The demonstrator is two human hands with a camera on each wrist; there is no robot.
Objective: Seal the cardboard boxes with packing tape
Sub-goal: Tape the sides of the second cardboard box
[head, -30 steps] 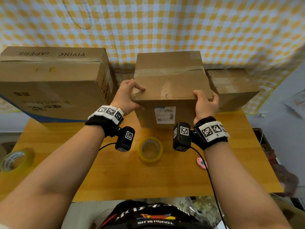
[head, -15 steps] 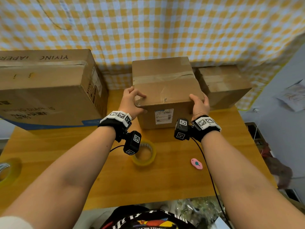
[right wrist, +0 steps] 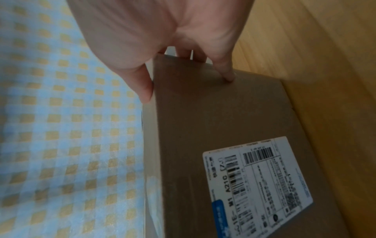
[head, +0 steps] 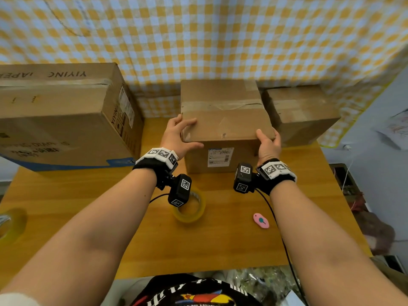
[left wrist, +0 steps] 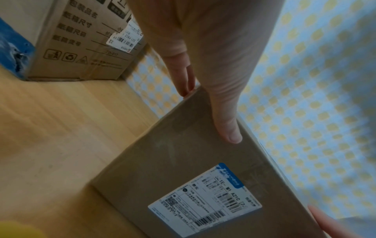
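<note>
From the head we look forward and down over both forearms at the desk [head: 220,244], with the middle box [head: 223,120] at twelve o'clock and a checked cloth [head: 198,36] hanging behind it. Our left wrist camera sits very near the left hand [left wrist: 213,56], looking along the fingers, rolled so the desk falls toward nine o'clock and the cloth toward three. Our right wrist camera looks along the right hand [right wrist: 154,35], equally close, rolled the opposite way. All three views share the box's near face and its white shipping label [head: 220,157].
</note>
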